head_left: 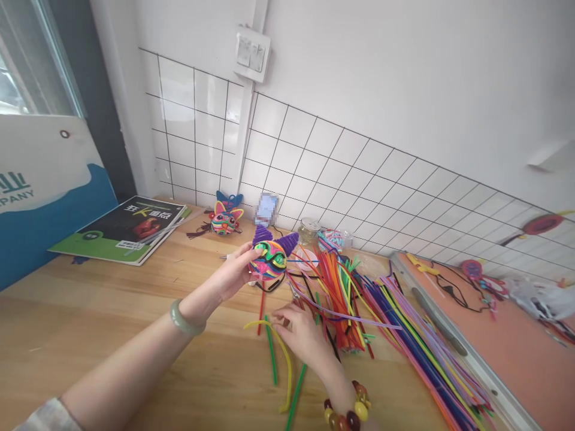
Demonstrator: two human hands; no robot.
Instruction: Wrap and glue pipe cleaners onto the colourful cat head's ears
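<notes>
My left hand is closed round a multicoloured pipe-cleaner animal head with two purple ears and green eyes, holding it above the table. Lower and to the right, my right hand has its fingertips pinched on a curved yellow pipe cleaner, which arches out to the left and bends down towards me. Under and around this hand lie green pipe cleaners and a red one. Scissors show partly just beyond the right hand.
Bundles of orange and purple-blue pipe cleaners spread over the right side. A finished animal head, a phone and a glass jar stand along the tiled wall. Books lie left; an orange board lies right.
</notes>
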